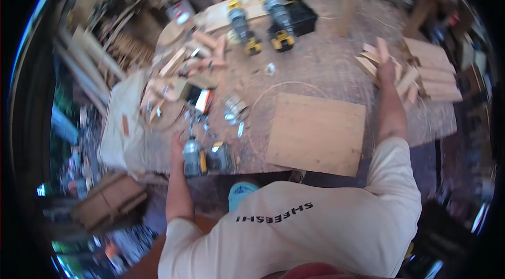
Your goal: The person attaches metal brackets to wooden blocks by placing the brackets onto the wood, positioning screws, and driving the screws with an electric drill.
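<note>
My right hand is at the right side of the workbench, closed on a short wooden block whose end sticks up past the fingers. Loose wooden pieces lie around that hand. My left hand rests at the near left edge of the bench, fingers loosely stretched and blurred. Just right of it a cordless driver lies apart from the fingers, beside a dark battery-like tool base. A square plywood board lies flat between my arms.
Two yellow-and-black cordless drills lie at the far middle beside a black box. Wood offcuts heap on the left, near a tin can. Stacked boards sit far right; a pale cloth bag hangs at left.
</note>
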A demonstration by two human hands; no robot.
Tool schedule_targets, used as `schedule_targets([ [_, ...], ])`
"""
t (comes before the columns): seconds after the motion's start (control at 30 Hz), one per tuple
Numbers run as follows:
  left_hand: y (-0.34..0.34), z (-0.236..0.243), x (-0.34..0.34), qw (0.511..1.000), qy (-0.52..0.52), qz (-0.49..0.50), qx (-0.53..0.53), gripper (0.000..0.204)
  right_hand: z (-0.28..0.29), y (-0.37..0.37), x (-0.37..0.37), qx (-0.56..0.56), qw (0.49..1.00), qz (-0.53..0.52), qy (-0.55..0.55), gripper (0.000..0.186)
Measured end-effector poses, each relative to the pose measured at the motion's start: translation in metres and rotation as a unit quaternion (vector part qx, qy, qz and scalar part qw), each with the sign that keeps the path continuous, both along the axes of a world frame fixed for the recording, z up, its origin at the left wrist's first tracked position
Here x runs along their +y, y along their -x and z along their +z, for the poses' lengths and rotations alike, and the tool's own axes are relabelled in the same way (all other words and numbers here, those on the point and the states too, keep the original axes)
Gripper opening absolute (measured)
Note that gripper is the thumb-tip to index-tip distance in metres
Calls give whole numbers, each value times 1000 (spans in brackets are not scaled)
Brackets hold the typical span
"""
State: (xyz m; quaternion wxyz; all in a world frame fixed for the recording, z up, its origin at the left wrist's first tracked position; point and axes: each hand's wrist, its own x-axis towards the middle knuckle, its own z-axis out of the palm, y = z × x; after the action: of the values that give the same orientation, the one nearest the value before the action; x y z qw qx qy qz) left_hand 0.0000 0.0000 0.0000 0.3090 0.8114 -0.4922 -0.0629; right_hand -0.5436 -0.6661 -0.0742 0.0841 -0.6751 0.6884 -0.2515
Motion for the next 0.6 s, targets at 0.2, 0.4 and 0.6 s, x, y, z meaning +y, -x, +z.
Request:
schedule_targets([
  [0.2,1,-49,17,991,59,114,39,41,-2,37,-19,-332,943,-28,-24,30],
  [0.4,6,-33,34,959,66,263,79,42,68,-18,107,-775,608,135,-112,29],
  [0.6,0,58,-29,939,205,245,125,33,141,-88,228,-749,547,323,-190,48],
])
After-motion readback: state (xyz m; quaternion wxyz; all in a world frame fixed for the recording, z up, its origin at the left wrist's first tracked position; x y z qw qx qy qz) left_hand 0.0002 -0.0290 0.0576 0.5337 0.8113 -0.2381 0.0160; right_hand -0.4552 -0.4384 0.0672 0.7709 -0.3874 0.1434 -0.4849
